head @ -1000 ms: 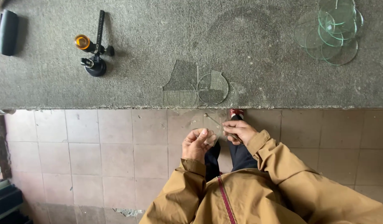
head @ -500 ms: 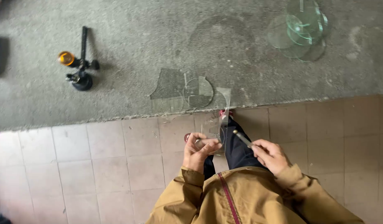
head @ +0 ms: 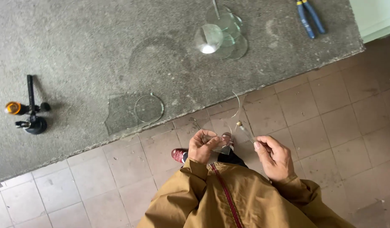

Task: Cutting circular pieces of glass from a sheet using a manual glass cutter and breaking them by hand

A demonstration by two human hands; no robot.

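My left hand [head: 204, 146] pinches a clear piece of glass [head: 222, 126] with curved edges, held over the tiled floor in front of my jacket. My right hand [head: 274, 154] grips a thin glass-cutting tool [head: 245, 130] whose brass tip points at the glass, just beside its right edge. On the grey bench edge above lies a clear glass sheet [head: 121, 114] with a cut circle [head: 149, 109] in it.
A stack of round glass discs [head: 220, 33] lies at the bench's far side. Blue-handled pliers [head: 310, 17] rest at the far right. A black circle-cutter tool with an orange knob [head: 28, 112] stands at the left. Beige floor tiles [head: 330, 122] and my red shoe [head: 178, 155] lie below.
The view swung left and tilted. My right hand drew away to the right of the glass, and my left hand kept its hold on the glass.
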